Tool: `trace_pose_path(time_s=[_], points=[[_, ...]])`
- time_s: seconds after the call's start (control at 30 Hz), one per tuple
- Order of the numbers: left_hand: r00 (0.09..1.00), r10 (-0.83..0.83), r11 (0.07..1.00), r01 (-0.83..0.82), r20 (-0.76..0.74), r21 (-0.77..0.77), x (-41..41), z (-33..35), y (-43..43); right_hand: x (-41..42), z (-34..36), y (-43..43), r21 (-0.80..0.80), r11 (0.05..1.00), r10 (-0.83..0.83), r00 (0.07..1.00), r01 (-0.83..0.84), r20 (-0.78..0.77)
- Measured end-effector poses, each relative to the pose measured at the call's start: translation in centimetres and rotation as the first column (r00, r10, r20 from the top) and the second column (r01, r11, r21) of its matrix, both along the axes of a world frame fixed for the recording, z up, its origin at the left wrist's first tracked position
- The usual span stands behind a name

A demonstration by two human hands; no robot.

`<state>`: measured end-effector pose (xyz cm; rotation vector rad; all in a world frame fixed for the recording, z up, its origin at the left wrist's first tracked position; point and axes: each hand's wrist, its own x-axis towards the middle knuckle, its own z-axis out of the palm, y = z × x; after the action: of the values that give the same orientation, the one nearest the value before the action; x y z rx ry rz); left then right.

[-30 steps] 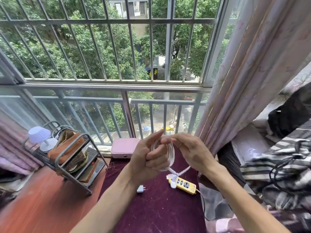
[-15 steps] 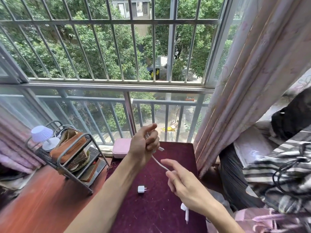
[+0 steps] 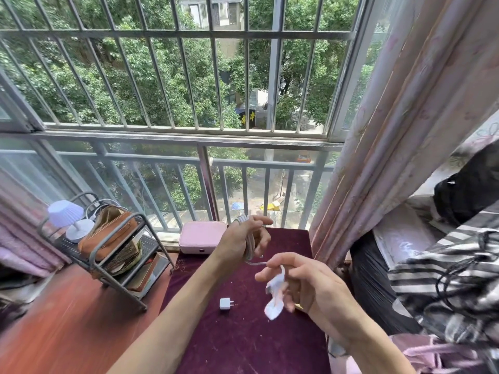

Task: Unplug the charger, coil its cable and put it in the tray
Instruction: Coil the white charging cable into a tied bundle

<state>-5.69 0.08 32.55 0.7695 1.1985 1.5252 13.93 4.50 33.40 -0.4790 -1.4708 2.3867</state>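
A white cable (image 3: pixel 249 244) is wound in several loops around my left hand (image 3: pixel 243 241), which is raised over the back of the purple tabletop (image 3: pixel 243 341). The cable's free end runs down to my right hand (image 3: pixel 305 284), whose fingers pinch it together with a blurred white plug end (image 3: pixel 274 300). A small white charger block (image 3: pixel 225 303) lies by itself on the purple cloth, below and between both hands. A pink rectangular case (image 3: pixel 202 236) sits at the table's back edge by the railing.
A metal shelf rack (image 3: pixel 108 255) with a brown pouch and a small white lamp (image 3: pixel 67 217) stands on the wooden surface at the left. A pink curtain (image 3: pixel 391 130) hangs on the right. Striped bedding with a black cord (image 3: pixel 459 279) lies at far right.
More cable is now looped around my left hand. My right hand rose from the table's front toward the left hand, bringing the cable's end up. The yellow power strip is out of sight.
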Motion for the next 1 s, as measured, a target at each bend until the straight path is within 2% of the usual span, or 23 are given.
trace_pose_path(time_s=[0.03, 0.1, 0.17, 0.23, 0.37, 0.43, 0.47, 0.57, 0.7, 0.77, 0.83, 0.93, 0.97, 1.0], points=[[1.0, -0.025, 1.0, 0.025, -0.005, -0.015, 0.2, 0.1, -0.2, 0.0, 0.2, 0.2, 0.04, 0.999, 0.003, 1.0, -0.002, -0.006], [0.996, -0.078, 0.996, 0.076, -0.045, -0.043, 0.6, 0.4, -0.5, -0.1, 0.8, 0.6, 0.242, 0.97, -0.012, 0.999, 0.004, 0.034], [0.976, -0.125, 0.991, 0.114, -0.176, -0.073, 0.9, 0.7, -0.6, -0.4, 1.4, 1.3, 0.402, 0.915, -0.047, 0.998, 0.026, 0.043], [0.933, -0.167, 0.985, 0.144, -0.318, -0.096, 1.5, 1.2, -0.9, -0.7, 2.0, 2.1, 0.45, 0.89, -0.088, 0.996, 0.071, 0.015], [0.847, -0.328, 0.944, 0.307, -0.418, -0.12, 3.6, 2.0, -1.6, -1.2, 3.7, 3.8, 0.589, 0.805, -0.087, 0.996, 0.075, -0.009], [0.814, -0.305, 0.949, 0.301, -0.494, -0.09, 4.6, 1.9, -1.7, -1.5, 4.4, 4.5, 0.649, 0.758, -0.105, 0.994, 0.067, 0.019], [0.829, -0.296, 0.951, 0.302, -0.474, -0.066, 5.0, 2.0, -1.8, -1.6, 4.8, 4.8, 0.646, 0.76, -0.115, 0.993, 0.075, 0.021], [0.9, -0.331, 0.941, 0.336, -0.285, -0.031, 5.8, 2.6, -1.8, -1.6, 5.3, 5.4, 0.589, 0.801, -0.136, 0.991, 0.11, 0.0], [0.895, -0.444, 0.896, 0.444, -0.051, -0.013, 6.3, 3.1, -2.1, -1.7, 5.6, 5.4, 0.421, 0.896, -0.157, 0.988, 0.142, 0.002], [0.873, -0.487, 0.87, 0.487, -0.018, 0.078, 6.6, 3.3, -2.4, -2.2, 5.4, 5.1, 0.325, 0.933, -0.174, 0.984, 0.153, 0.038], [0.877, -0.481, 0.868, 0.478, -0.007, 0.133, 6.7, 3.5, -2.1, -2.5, 4.9, 4.2, 0.24, 0.966, -0.126, 0.984, 0.093, 0.124], [0.901, -0.431, 0.902, 0.428, 0.045, 0.058, 6.9, 3.4, -1.5, -2.3, 3.1, 2.5, -0.074, 0.994, 0.088, 0.985, -0.077, 0.151], [0.906, -0.422, 0.906, 0.422, 0.036, -0.022, 7.0, 3.4, -1.4, -2.2, 2.6, 2.0, -0.124, 0.991, 0.075, 0.986, -0.057, 0.149], [0.914, -0.405, 0.907, 0.406, 0.032, -0.111, 7.1, 3.2, -1.5, -2.0, 2.2, 1.6, -0.106, 0.994, 0.021, 0.985, -0.003, 0.169]])
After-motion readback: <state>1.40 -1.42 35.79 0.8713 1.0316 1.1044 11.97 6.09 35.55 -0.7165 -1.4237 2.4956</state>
